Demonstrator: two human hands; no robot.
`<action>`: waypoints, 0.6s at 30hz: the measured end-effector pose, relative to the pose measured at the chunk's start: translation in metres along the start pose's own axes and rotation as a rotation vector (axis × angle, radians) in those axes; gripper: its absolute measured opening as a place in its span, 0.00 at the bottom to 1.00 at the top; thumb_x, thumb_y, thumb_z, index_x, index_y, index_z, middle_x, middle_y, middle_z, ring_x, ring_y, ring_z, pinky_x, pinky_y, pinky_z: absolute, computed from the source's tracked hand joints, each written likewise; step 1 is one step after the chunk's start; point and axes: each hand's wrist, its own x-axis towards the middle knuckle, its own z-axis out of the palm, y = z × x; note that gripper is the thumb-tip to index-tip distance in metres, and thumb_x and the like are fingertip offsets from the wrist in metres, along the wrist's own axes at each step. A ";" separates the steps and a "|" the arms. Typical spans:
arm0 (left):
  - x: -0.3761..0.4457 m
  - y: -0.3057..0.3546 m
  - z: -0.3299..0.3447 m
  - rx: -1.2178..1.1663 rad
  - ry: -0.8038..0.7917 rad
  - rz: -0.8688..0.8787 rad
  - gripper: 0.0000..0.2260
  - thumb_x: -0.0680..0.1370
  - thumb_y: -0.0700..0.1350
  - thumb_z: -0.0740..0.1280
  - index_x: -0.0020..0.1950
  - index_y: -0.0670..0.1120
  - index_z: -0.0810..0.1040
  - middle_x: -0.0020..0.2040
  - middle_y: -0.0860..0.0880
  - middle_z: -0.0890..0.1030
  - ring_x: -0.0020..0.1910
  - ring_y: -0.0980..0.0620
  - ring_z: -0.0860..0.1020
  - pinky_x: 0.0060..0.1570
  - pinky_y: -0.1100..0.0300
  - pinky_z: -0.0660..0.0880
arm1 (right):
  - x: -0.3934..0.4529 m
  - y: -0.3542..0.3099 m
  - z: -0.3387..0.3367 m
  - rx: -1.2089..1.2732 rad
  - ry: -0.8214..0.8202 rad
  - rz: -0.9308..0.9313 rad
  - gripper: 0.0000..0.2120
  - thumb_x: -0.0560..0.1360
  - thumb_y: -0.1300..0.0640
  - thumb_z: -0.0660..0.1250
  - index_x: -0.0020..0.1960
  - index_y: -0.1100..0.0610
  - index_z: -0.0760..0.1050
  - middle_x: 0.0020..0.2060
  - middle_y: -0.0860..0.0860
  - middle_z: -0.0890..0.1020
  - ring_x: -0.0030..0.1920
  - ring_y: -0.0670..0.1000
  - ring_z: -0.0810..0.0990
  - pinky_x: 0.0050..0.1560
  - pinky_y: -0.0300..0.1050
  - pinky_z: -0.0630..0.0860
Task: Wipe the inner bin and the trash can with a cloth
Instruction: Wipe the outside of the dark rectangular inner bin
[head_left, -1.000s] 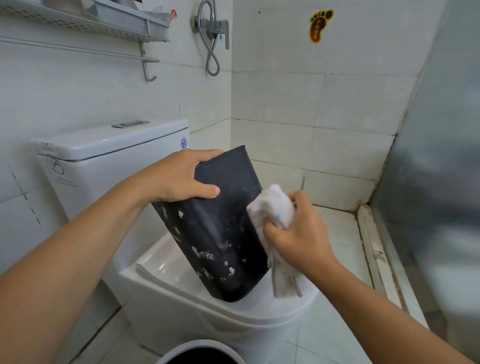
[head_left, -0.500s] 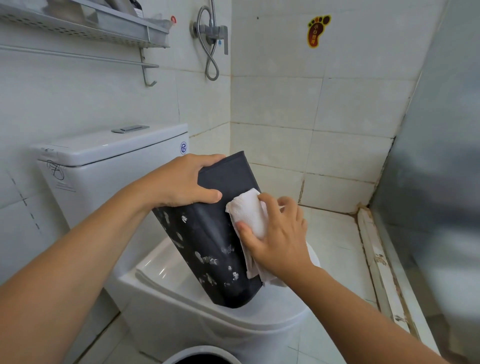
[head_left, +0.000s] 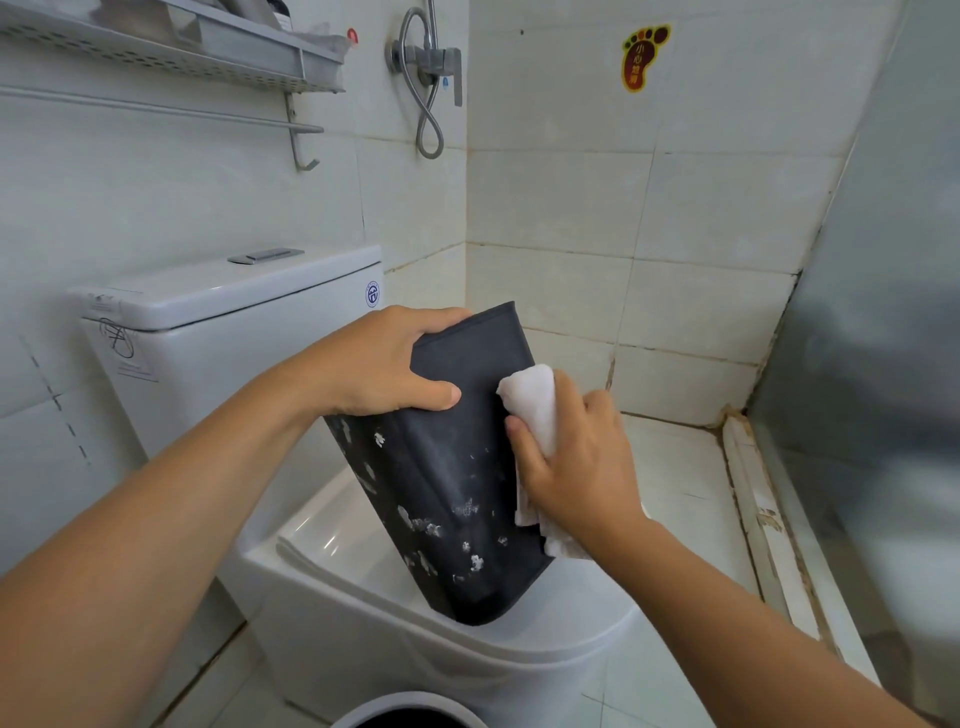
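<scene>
While the left hand (head_left: 374, 364) is gripping the upturned inner bin (head_left: 457, 467), the right hand (head_left: 571, 462) is clutching the cloth (head_left: 530, 400), wiping its right side; the white specks nearer the rim probably need scrubbing next.

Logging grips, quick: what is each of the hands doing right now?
Left hand: grips the top edge of the dark grey plastic inner bin.
Right hand: holds the white cloth against it.

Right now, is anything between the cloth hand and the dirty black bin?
Only the white cloth: the right hand presses it against the inner bin, which the left hand steadies by its upper end.
</scene>
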 end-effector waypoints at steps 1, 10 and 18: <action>0.000 0.000 0.001 0.000 0.001 0.005 0.33 0.75 0.43 0.75 0.51 0.85 0.70 0.60 0.65 0.83 0.57 0.61 0.83 0.64 0.51 0.79 | -0.003 -0.004 0.000 -0.013 -0.030 -0.020 0.30 0.78 0.32 0.52 0.74 0.48 0.64 0.47 0.52 0.71 0.46 0.57 0.71 0.48 0.53 0.73; 0.004 -0.005 0.001 -0.020 -0.004 0.000 0.31 0.75 0.42 0.76 0.51 0.83 0.71 0.56 0.67 0.83 0.53 0.62 0.83 0.59 0.60 0.79 | -0.031 -0.011 0.002 0.011 -0.045 -0.327 0.26 0.81 0.41 0.60 0.74 0.53 0.67 0.49 0.51 0.79 0.43 0.57 0.79 0.38 0.50 0.76; 0.007 -0.013 0.001 -0.039 -0.004 -0.010 0.29 0.75 0.42 0.77 0.62 0.73 0.72 0.58 0.72 0.80 0.57 0.67 0.81 0.62 0.67 0.76 | -0.001 0.007 -0.007 0.000 0.062 -0.136 0.17 0.79 0.44 0.64 0.65 0.48 0.74 0.47 0.48 0.79 0.42 0.57 0.79 0.36 0.49 0.72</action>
